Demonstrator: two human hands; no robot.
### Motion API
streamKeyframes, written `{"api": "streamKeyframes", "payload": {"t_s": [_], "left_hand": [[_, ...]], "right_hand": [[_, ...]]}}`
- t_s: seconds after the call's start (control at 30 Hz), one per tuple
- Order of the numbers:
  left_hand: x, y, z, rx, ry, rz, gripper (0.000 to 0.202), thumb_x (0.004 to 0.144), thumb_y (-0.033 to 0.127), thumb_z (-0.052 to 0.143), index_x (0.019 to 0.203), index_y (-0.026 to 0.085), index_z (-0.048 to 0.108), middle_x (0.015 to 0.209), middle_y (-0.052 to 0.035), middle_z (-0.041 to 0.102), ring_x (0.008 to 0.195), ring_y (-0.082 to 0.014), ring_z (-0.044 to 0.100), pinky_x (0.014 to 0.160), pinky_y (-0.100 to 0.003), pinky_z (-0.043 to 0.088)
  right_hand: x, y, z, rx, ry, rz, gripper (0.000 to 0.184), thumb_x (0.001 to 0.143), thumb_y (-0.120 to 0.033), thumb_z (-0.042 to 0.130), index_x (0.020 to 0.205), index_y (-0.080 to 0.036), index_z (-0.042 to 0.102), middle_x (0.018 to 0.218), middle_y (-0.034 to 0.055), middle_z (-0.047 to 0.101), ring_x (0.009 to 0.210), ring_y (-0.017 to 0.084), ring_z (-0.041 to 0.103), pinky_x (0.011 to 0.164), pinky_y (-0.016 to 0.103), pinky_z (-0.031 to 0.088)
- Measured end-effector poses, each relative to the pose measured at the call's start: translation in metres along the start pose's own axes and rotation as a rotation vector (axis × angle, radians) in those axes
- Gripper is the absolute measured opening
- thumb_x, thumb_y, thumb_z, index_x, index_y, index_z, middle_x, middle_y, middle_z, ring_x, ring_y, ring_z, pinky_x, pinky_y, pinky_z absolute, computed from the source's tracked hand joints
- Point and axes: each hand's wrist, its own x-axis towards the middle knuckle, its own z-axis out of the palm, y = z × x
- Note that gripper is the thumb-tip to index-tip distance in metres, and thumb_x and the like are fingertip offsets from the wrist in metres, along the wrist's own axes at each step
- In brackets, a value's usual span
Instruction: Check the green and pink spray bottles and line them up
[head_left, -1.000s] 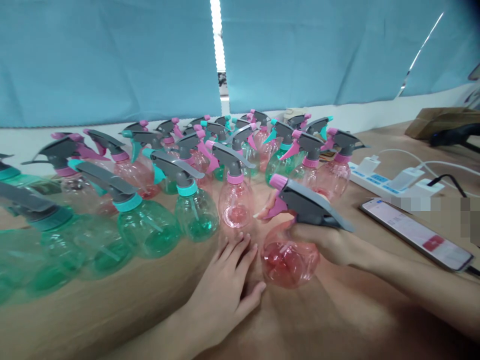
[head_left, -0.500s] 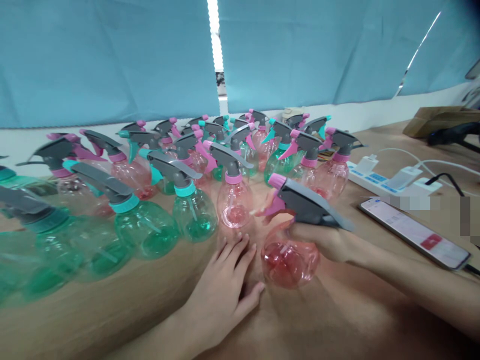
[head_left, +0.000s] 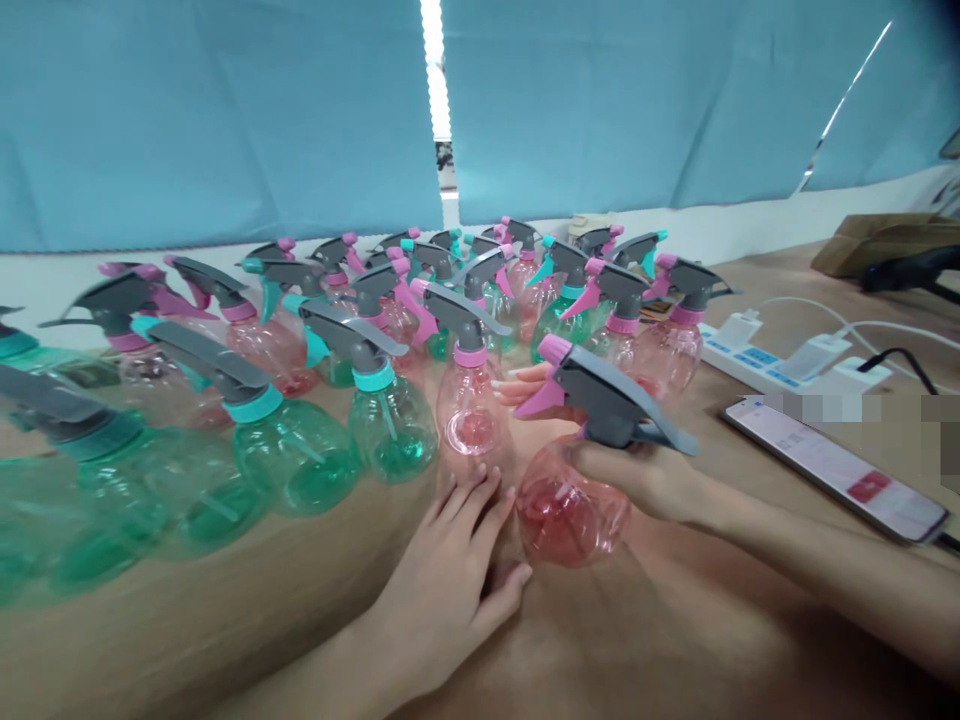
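Observation:
A pink spray bottle (head_left: 570, 510) with a grey head and pink trigger is at the front, right of centre. My right hand (head_left: 637, 475) is around its neck, with the thumb at the near side and the fingers reaching out behind the trigger. The bottle leans a little; whether its base touches the table, I cannot tell. Palm down on the wooden table (head_left: 315, 640), my left hand (head_left: 454, 570) lies with fingers spread and holds nothing. Its fingertips are close to another pink spray bottle (head_left: 472, 420). A green spray bottle (head_left: 394, 430) stands just left of that one.
Several more pink and green spray bottles crowd the table's back and left, including a large green one (head_left: 296, 455). At right lie a phone (head_left: 836, 465), a white power strip (head_left: 739, 355) with plugs and cables, and a cardboard piece (head_left: 885, 240). Blue curtains (head_left: 225, 120) hang behind.
My right hand and its pink bottle have shifted slightly left and away from me. Its fingers now reach out straighter behind the trigger. My left hand stays in place.

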Motion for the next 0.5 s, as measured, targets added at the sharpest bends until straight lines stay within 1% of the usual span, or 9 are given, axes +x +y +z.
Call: {"api": "streamKeyframes", "payload": {"t_s": [0.1,0.2,0.23,0.3,0.4,0.5], "left_hand": [[-0.0007,0.0004,0.0004,0.000,-0.006,0.001,0.055,0.091,0.037,0.054,0.136,0.008,0.045,0.144,-0.0178,0.042,0.133,-0.0333,0.038,0.104,-0.054,0.035],[-0.0011,0.0007,0.0011,0.003,-0.010,0.009,0.055,0.091,0.037,0.054,0.136,0.007,0.046,0.145,-0.0188,0.041,0.133,-0.0340,0.037,0.104,-0.055,0.034],[-0.0011,0.0007,0.0012,0.005,-0.012,0.010,0.055,0.091,0.037,0.054,0.136,0.007,0.046,0.145,-0.0189,0.041,0.133,-0.0341,0.037,0.104,-0.055,0.034],[-0.0009,0.0006,0.0011,0.009,-0.013,0.009,0.054,0.091,0.037,0.054,0.136,0.007,0.046,0.144,-0.0186,0.041,0.132,-0.0340,0.038,0.104,-0.055,0.034],[-0.0003,0.0002,0.0009,0.019,-0.012,0.000,0.055,0.090,0.037,0.054,0.136,0.009,0.045,0.144,-0.0176,0.043,0.132,-0.0333,0.039,0.105,-0.053,0.035],[0.0003,-0.0002,0.0011,0.027,-0.010,0.000,0.055,0.090,0.038,0.054,0.137,0.010,0.045,0.144,-0.0169,0.043,0.132,-0.0327,0.038,0.106,-0.052,0.034]], "right_hand": [[-0.0006,-0.0007,-0.0004,-0.007,-0.028,0.037,0.016,0.064,-0.015,0.048,0.071,-0.025,0.039,0.059,-0.0057,0.031,0.050,0.011,0.027,0.045,0.026,0.023],[-0.0006,-0.0011,-0.0012,-0.061,-0.027,0.047,0.014,0.063,-0.015,0.047,0.063,-0.024,0.037,0.055,-0.0060,0.027,0.049,0.010,0.026,0.045,0.026,0.023],[-0.0005,-0.0013,-0.0013,-0.077,-0.019,0.049,0.013,0.062,-0.015,0.047,0.062,-0.024,0.038,0.054,-0.0061,0.025,0.048,0.010,0.025,0.044,0.025,0.023],[-0.0002,-0.0019,-0.0012,-0.096,-0.003,0.055,0.008,0.062,-0.016,0.048,0.064,-0.024,0.045,0.053,-0.0062,0.027,0.047,0.010,0.026,0.042,0.025,0.023],[0.0000,-0.0021,-0.0015,-0.119,0.003,0.050,0.010,0.064,-0.017,0.050,0.070,-0.024,0.054,0.051,-0.0058,0.032,0.047,0.012,0.035,0.043,0.026,0.032],[-0.0002,-0.0007,-0.0027,-0.155,0.000,0.039,0.010,0.066,-0.017,0.052,0.071,-0.024,0.057,0.050,-0.0050,0.039,0.049,0.014,0.043,0.047,0.028,0.040]]}}
